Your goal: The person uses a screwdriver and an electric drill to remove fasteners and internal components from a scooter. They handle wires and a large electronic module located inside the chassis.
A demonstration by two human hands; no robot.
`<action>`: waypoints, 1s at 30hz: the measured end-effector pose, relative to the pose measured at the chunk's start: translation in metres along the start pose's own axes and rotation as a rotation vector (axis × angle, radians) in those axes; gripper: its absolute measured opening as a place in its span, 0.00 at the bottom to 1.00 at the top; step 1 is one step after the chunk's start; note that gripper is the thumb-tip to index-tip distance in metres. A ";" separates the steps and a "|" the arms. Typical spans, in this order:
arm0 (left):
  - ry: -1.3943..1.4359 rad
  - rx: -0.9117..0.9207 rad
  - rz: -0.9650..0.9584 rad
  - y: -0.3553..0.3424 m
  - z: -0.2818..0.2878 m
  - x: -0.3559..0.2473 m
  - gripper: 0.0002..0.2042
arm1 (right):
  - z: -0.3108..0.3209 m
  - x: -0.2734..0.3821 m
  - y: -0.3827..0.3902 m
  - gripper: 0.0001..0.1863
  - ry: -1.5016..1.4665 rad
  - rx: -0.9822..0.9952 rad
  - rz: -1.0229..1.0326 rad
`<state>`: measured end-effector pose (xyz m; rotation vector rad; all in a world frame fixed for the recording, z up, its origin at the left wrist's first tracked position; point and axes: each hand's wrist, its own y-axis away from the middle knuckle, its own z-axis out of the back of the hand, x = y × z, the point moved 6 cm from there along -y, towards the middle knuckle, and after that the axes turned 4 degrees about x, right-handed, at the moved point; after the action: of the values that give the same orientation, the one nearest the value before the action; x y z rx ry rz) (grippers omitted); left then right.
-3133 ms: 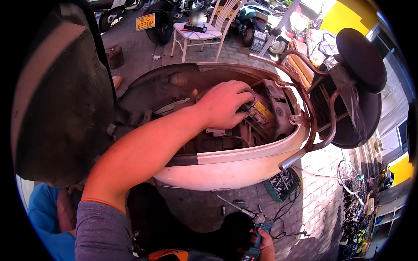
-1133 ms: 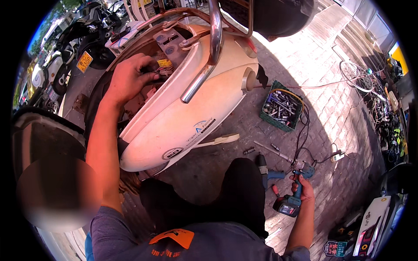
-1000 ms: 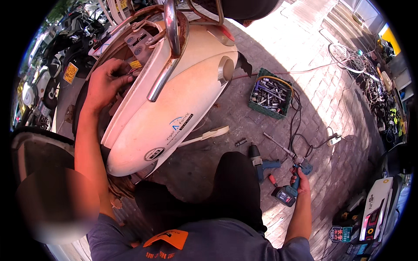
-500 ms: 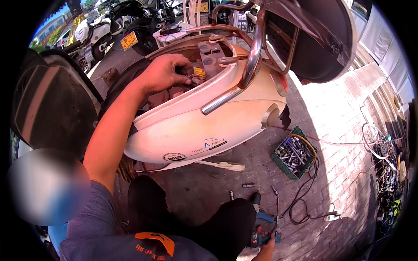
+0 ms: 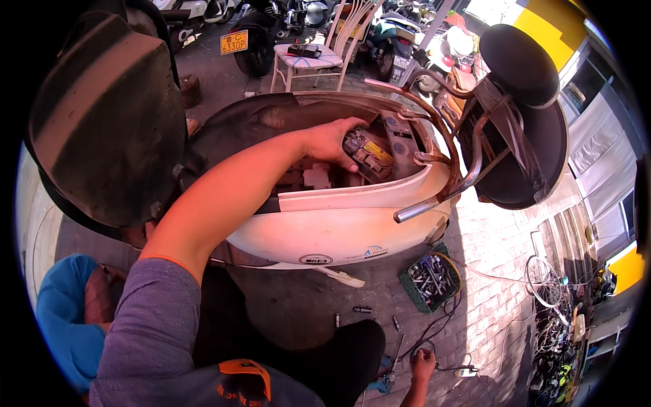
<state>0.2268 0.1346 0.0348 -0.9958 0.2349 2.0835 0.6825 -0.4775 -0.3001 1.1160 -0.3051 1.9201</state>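
Observation:
My left hand (image 5: 330, 141) reaches into the open body of a white scooter (image 5: 319, 237) and grips a dark boxy part with a yellow label (image 5: 371, 153). Its fingers wrap over the top of the box, thumb on the near side. Right beside it is a metal bracket (image 5: 401, 144). Low on the right, my right hand (image 5: 424, 364) hovers near a black cable with fingers curled. Whatever they may hold is too small to make out. A blue-green power tool (image 5: 382, 384) lies on the ground left of that hand, partly hidden by my knee.
A green crate of sockets (image 5: 430, 277) stands on the paving, loose sockets (image 5: 363, 309) nearby. The raised seat (image 5: 523, 142) and its bent metal rail (image 5: 468, 178) overhang the scooter's right end. A dark cover (image 5: 108, 129) stands left; a person in blue (image 5: 64, 292) is close by.
My left hand has moved right and now grips the labelled box, where before it pinched at wires. My right hand has left the power tool and moved upward. The view has shifted.

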 end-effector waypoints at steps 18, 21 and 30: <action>-0.158 -0.088 -0.088 0.017 0.019 -0.024 0.54 | -0.264 0.722 0.076 0.17 1.247 0.296 1.272; -0.130 -0.094 -0.110 0.015 0.017 -0.016 0.53 | -0.270 0.719 0.076 0.17 1.202 0.307 1.406; -0.149 -0.021 -0.097 0.000 0.017 -0.014 0.50 | -0.268 0.721 0.047 0.13 1.149 0.310 1.393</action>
<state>0.2220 0.1341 0.0569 -0.8435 0.0869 2.0632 0.3303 0.0543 0.1320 -0.4558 -0.0907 3.5127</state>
